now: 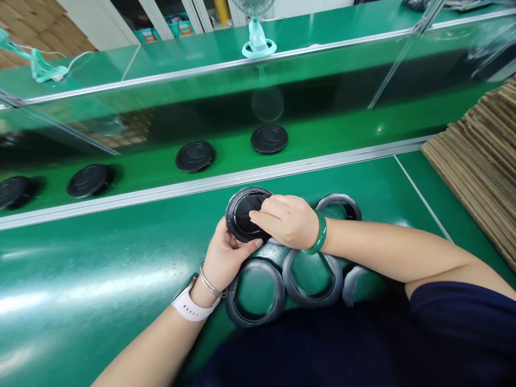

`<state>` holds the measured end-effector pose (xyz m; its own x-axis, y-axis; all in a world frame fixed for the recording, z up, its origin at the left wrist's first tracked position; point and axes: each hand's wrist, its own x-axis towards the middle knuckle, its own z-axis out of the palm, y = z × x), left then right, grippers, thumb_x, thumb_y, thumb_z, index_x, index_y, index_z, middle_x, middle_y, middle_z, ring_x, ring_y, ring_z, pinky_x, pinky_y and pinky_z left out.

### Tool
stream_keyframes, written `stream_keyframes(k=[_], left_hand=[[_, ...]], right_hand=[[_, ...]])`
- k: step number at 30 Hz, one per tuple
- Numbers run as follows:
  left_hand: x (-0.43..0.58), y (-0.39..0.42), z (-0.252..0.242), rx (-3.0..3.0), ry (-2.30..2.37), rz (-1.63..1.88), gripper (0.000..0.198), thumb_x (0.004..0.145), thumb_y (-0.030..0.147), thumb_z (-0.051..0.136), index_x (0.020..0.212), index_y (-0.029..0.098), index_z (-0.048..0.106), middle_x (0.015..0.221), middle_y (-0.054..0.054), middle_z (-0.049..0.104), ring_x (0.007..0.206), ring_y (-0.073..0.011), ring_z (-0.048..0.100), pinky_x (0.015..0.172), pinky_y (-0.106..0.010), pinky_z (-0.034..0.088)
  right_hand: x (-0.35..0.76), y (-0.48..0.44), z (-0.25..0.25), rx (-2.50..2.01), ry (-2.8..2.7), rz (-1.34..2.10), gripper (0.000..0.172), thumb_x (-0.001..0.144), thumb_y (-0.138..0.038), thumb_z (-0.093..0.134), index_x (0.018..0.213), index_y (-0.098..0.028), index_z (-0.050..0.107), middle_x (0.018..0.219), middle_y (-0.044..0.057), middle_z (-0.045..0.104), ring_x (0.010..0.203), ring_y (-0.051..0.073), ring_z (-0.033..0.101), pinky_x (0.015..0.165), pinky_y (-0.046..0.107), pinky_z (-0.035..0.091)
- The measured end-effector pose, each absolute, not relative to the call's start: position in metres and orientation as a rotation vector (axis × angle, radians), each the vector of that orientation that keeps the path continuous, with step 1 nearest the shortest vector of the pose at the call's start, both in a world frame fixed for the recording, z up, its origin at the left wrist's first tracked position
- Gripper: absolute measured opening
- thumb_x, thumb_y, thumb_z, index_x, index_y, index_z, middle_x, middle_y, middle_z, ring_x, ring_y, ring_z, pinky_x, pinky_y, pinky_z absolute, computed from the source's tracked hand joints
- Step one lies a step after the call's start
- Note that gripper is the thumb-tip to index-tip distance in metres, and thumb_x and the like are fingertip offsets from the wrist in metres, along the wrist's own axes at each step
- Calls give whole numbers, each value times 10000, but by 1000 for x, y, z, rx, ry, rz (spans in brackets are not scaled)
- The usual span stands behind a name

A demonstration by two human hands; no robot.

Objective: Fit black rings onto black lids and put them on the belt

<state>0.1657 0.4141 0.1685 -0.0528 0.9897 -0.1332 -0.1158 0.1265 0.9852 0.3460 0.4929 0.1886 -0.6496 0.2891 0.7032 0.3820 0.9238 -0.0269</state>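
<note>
My left hand point(226, 255) grips a black round part point(243, 212) by its lower left rim, thumb at the front edge. The part has a grey-black outer ring and a dark disc-like centre, and it is tilted toward me. Curled into a fist, my right hand point(292, 220) is on the right side of the same part; its fingertips are hidden. Beneath and beside my hands lie several grey-black rings on the green table, among them a near ring point(279, 293), a middle ring point(337, 275), a right ring point(349, 285) and a far ring point(338, 199).
Beyond a metal rail point(193, 189), a green belt point(342, 129) carries several black discs, including a right disc point(269, 139) and a middle disc point(195, 156). Stacked cardboard point(479, 156) stands at right. A small fan point(258, 40) sits on the shelf above a clear panel.
</note>
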Motion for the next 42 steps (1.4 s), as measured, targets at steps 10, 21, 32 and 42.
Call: stream_keyframes(k=[10, 21, 32, 42], left_hand=[[166, 415, 170, 995, 1181, 1161, 599, 670, 118, 870, 1151, 195, 520, 1044, -26, 708, 888, -126, 697, 775, -184, 602], [162, 412, 169, 971, 1157, 1127, 538, 690, 155, 857, 1065, 219, 477, 838, 35, 663, 660, -123, 668, 627, -250, 624], [164, 411, 171, 1016, 1229, 1145, 534, 670, 177, 865, 1017, 204, 459, 870, 21, 656, 756, -134, 690, 662, -199, 587], [164, 410, 173, 1065, 1328, 1112, 539, 668, 227, 866, 1028, 204, 465, 912, 7, 641, 774, -126, 654, 643, -189, 554]], right_hand=[[342, 492, 182, -645, -2420, 14, 239, 1002, -189, 467, 895, -131, 672, 834, 75, 567, 737, 199, 504, 664, 317, 406], [348, 491, 189, -363, -2337, -220, 299, 1009, -133, 409, 815, -142, 636, 739, 53, 514, 683, 187, 455, 560, 316, 364], [345, 492, 187, -591, -2473, 106, 247, 1009, -188, 450, 894, -118, 657, 863, 96, 568, 788, 211, 515, 712, 332, 438], [344, 489, 195, -695, -2560, 194, 175, 994, -199, 512, 948, -102, 651, 897, 107, 572, 801, 232, 513, 729, 353, 436]])
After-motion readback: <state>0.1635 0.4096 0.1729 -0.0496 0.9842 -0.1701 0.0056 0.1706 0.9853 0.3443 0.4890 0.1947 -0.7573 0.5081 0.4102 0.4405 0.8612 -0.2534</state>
